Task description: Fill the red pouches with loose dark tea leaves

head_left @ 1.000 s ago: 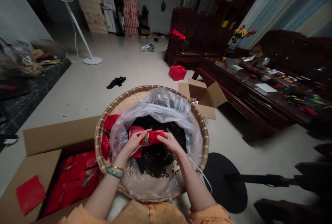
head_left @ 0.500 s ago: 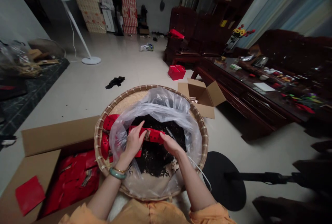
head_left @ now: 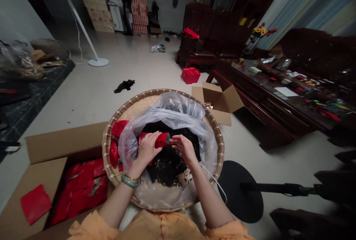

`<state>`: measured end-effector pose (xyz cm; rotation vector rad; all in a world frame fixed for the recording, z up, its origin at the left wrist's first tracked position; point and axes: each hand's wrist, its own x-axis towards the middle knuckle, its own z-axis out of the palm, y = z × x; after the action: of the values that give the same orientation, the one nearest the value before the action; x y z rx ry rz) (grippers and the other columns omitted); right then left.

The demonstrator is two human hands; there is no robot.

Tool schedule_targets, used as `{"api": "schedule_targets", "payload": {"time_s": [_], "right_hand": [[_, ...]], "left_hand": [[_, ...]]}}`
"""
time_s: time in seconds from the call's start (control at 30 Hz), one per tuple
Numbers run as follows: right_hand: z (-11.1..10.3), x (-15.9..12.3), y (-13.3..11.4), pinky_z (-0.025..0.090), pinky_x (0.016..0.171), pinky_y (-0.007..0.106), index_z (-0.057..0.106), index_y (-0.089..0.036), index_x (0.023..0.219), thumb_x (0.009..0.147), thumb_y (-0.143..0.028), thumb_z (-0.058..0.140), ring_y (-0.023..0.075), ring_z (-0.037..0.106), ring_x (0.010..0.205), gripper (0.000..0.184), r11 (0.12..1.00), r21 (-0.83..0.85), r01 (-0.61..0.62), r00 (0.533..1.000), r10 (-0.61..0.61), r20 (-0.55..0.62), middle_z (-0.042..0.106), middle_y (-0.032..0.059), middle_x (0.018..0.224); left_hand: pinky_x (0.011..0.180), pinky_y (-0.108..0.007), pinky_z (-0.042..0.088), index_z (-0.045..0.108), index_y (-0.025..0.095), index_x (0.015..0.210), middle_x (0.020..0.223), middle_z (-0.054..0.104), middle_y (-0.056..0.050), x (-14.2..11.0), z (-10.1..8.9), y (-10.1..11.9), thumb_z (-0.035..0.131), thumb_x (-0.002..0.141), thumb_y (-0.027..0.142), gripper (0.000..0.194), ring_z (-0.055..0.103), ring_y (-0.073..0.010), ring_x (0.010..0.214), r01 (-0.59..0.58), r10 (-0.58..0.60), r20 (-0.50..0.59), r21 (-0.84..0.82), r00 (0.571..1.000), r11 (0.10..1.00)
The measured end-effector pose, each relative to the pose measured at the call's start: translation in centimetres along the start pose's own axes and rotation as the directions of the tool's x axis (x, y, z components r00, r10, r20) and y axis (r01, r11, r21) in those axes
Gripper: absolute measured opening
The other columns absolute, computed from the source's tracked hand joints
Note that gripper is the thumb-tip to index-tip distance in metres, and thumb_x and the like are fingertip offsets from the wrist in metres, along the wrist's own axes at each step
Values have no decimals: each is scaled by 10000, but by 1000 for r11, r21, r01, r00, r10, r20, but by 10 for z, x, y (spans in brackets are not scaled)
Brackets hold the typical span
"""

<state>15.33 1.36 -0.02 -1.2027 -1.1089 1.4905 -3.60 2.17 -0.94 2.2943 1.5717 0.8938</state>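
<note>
**A:** What's in the head view? Start with the hands.

**B:** The left hand [head_left: 147, 150] is closed around a red packet [head_left: 161, 140], wrapping its near part, with the packet's open end pointing toward the other hand.

**A:** And the right hand [head_left: 184, 148]?

**B:** Its fingertips [head_left: 172, 140] are drawn together just beside that open end. I can't tell whether they're pinching anything, or whether they touch the packet.

**A:** Where's the packet?

**B:** Inside the mouth of a clear plastic bag [head_left: 169, 112], above a heap of dark dried leaves [head_left: 164, 169]. More red packets [head_left: 116, 133] lie against the bag's left side.

**A:** What holds the bag?

**B:** A round woven bamboo tray [head_left: 164, 92], with the bag spread across it. A jade bangle [head_left: 129, 181] sits on the left wrist.

**A:** Anything beside the tray?

**B:** On the left, touching it, is an open cardboard carton [head_left: 61, 140] packed with red packets [head_left: 80, 190], and a loose red card [head_left: 35, 204] lies on them. Beyond the tray are a small open cardboard box [head_left: 219, 101] and a red box [head_left: 190, 75] on the floor.
</note>
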Motion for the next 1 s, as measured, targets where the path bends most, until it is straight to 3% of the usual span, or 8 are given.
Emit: {"api": "schedule_targets", "payload": {"time_s": [0.07,0.17,0.23,0.3,0.53,0.67,0.83,1.0], "right_hand": [[-10,-17,7,468,755,362,614,-184,1055,725,-489,593,238,603,880,450,927,-374,5,998,-27,-53,633,97,974],[-13,-46,23,445,821,430,423,-229,1322,447,-221,817,332,538,1034,960,480,-871,-101,993,104,-58,469,162,1251],[-6,-61,33,442,830,453,275,-250,1406,389,-157,842,378,479,1110,1168,247,-959,-136,980,177,-93,388,195,1325],[7,-67,39,426,858,470,206,-261,1429,390,-183,859,394,440,1148,1230,148,-981,-121,979,183,-93,338,205,1365],[44,-45,53,427,893,401,383,-331,1335,593,-137,741,320,427,1184,847,289,-951,106,991,48,125,300,120,1399],[31,-17,53,423,905,371,534,-276,1201,703,-106,598,275,452,1154,530,423,-892,161,986,-99,131,353,96,1349],[11,12,48,424,881,384,560,-294,1168,675,-84,609,299,429,1153,537,484,-867,116,982,-185,29,409,84,1303],[13,15,52,432,864,358,624,-254,1043,671,-61,577,241,510,1029,422,548,-816,183,978,-184,95,509,73,1155]], "left_hand": [[942,-426,421,501,200,1220,1209,589,-75,2,-3,-6,671,648,152,598,511,-261,1083,64,-66,-46,-39,997,997],[932,-416,433,512,206,1201,1163,607,-68,3,-8,-9,675,642,169,583,519,-259,1057,120,-126,-93,-76,988,990],[924,-413,441,523,206,1184,1138,615,-71,3,-9,-8,681,644,189,563,525,-260,1041,137,-146,-108,-84,983,987],[915,-409,448,528,207,1174,1123,620,-73,3,-9,-6,685,648,210,549,533,-260,1030,148,-157,-111,-89,981,985],[896,-401,461,528,189,1175,1092,626,-84,4,-8,-6,688,660,226,541,550,-256,1007,156,-166,-115,-92,979,983],[899,-403,459,524,192,1177,1091,624,-85,1,-7,-11,685,667,240,537,555,-258,1006,159,-169,-114,-90,979,983],[886,-408,468,517,208,1183,1095,624,-80,-1,0,-14,678,679,268,533,559,-263,1015,164,-174,-103,-99,979,981],[895,-405,460,521,174,1180,1094,627,-95,0,3,-15,685,678,273,537,554,-266,1017,178,-187,-97,-96,978,979]]}}
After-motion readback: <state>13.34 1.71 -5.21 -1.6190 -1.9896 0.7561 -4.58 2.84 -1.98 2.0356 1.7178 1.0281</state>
